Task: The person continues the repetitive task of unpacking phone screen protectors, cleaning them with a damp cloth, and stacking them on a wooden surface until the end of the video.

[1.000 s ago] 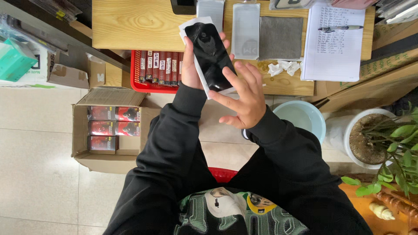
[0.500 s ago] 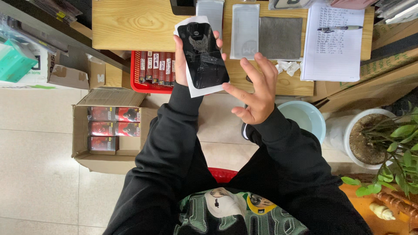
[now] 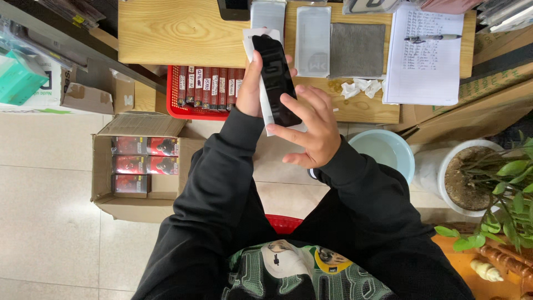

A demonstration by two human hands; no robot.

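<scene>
My left hand (image 3: 251,89) holds a black phone (image 3: 274,75) upright together with a white sheet or sleeve (image 3: 253,40) behind it, above the front edge of a wooden desk (image 3: 177,33). The fingers of my right hand (image 3: 311,125) press on the lower part of the phone's dark face. Both arms wear black sleeves. The phone's lower end is hidden by my right fingers.
On the desk lie two white flat packets (image 3: 312,40), a grey cloth (image 3: 357,49), crumpled paper bits (image 3: 360,87) and a written sheet with a pen (image 3: 427,50). A red basket of boxes (image 3: 201,88), an open carton (image 3: 139,166), a pale blue bucket (image 3: 388,153) and a potted plant (image 3: 488,178) stand below.
My right hand, which had lifted off to the right, has come back onto the phone's face. The phone has tilted and its white backing shows less.
</scene>
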